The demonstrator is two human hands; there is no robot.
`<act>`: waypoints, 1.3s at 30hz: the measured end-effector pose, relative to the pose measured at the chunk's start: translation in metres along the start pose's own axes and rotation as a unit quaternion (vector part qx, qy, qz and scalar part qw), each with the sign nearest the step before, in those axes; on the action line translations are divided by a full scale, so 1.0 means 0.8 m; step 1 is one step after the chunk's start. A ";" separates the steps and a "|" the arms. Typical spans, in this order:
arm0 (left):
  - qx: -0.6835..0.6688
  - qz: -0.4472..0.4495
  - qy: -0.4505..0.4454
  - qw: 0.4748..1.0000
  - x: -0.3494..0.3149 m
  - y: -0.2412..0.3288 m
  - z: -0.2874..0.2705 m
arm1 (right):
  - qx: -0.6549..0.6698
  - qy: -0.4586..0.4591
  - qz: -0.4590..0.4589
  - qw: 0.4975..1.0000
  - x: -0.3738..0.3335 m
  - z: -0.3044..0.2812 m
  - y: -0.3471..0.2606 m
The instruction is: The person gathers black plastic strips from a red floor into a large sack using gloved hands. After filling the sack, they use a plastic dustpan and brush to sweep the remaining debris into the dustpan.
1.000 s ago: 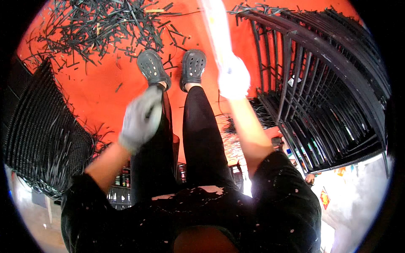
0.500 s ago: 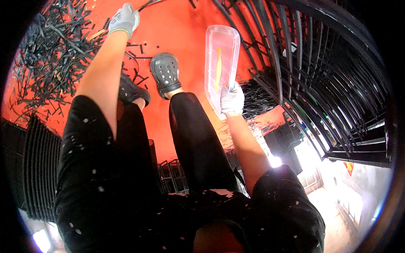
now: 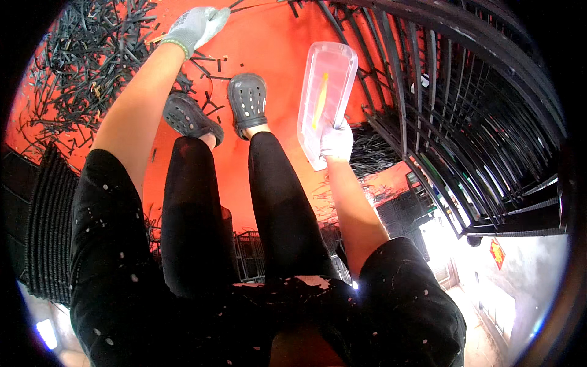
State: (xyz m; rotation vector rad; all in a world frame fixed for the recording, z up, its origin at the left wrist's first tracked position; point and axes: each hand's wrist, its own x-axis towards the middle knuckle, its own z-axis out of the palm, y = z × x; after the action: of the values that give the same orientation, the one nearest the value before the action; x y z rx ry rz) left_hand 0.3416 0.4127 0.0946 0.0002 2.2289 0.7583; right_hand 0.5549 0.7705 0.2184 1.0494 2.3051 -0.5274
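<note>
My left hand (image 3: pixel 197 28), in a pale grey work glove, reaches out at the upper left with its fingers pressed together. From its fingertips a thin black strip (image 3: pixel 260 5) runs off to the right, and the hand appears closed on the end of it. In my right hand (image 3: pixel 337 142), also gloved, is a clear, shallow plastic container (image 3: pixel 309 113), gripped by its near right edge and held tilted over the floor. A yellow streak (image 3: pixel 320 101) shows on the container; whether it is inside or beneath cannot be made out.
A tangled heap of black strips (image 3: pixel 98 67) covers the red floor (image 3: pixel 278 55) at the left. Curved black metal racks (image 3: pixel 465 116) crowd the right. Another black bundle (image 3: pixel 373 147) lies beyond my right hand. My feet, in dark clogs (image 3: pixel 247 101), stand between.
My left hand has moved right, away from the heap. The container has shifted slightly right and leans more in the view. The whole view has also shifted a little, exposing more of my left clog.
</note>
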 end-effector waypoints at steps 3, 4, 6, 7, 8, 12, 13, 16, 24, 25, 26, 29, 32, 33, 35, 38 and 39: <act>-0.119 -0.026 -0.032 0.992 -0.003 -0.016 0.039 | -0.035 -0.034 -0.003 0.999 -0.002 -0.010 -0.018; -0.077 -0.022 -0.029 0.996 -0.024 0.021 0.038 | -0.033 -0.026 0.004 0.999 -0.002 -0.007 -0.019; -0.036 0.005 -0.025 0.999 -0.061 0.081 0.035 | -0.038 -0.023 0.007 0.999 -0.008 -0.004 -0.021; -0.039 0.035 -0.028 0.998 -0.068 0.100 0.038 | -0.032 -0.027 0.015 0.999 -0.011 -0.007 -0.026; -0.051 0.056 -0.022 0.997 -0.073 0.125 0.032 | -0.022 -0.034 0.021 0.999 -0.014 -0.006 -0.032; -0.053 0.160 0.070 0.983 -0.039 0.193 0.022 | 0.029 -0.015 0.000 0.999 -0.021 0.010 -0.020; -0.063 0.153 0.071 0.984 -0.034 0.160 0.024 | 0.009 -0.020 0.006 1.000 -0.020 0.014 -0.019; -0.133 -0.181 -0.070 0.972 -0.075 -0.090 0.049 | -0.063 -0.018 -0.009 0.998 -0.020 0.014 -0.022; -0.056 -0.189 -0.064 0.978 -0.196 -0.095 0.060 | -0.111 -0.040 0.007 0.993 -0.007 -0.006 -0.034; -0.149 -0.130 -0.040 0.979 -0.187 -0.108 0.078 | -0.124 -0.055 0.012 0.991 -0.012 -0.008 -0.044; -0.239 -0.069 -0.013 0.969 -0.180 -0.114 0.085 | -0.104 -0.063 0.007 0.993 -0.016 -0.009 -0.052; -0.004 0.298 0.240 0.924 -0.158 0.075 -0.025 | -0.045 -0.032 0.014 0.998 -0.019 -0.001 -0.042; -0.223 0.431 0.200 0.851 -0.137 0.191 -0.041 | -0.064 -0.042 -0.003 0.997 -0.022 0.005 -0.041; -0.255 0.461 0.203 0.825 -0.133 0.221 -0.036 | -0.081 -0.046 0.001 0.996 -0.023 0.002 -0.043; -0.309 0.522 0.200 0.769 -0.124 0.284 -0.029 | -0.223 -0.060 -0.118 0.966 -0.002 0.011 -0.014; -0.372 0.530 0.101 0.755 -0.123 0.309 -0.029 | -0.399 0.001 -0.285 0.872 0.006 0.012 0.006; -0.403 0.466 -0.037 0.787 -0.134 0.302 -0.040 | -0.401 0.009 -0.296 0.867 0.005 0.013 0.007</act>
State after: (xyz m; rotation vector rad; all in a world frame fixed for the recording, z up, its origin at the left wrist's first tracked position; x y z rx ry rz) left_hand 0.3408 0.5705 0.3086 0.7384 1.5534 2.1433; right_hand 0.5607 0.7704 0.2073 -0.0615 2.4603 0.2507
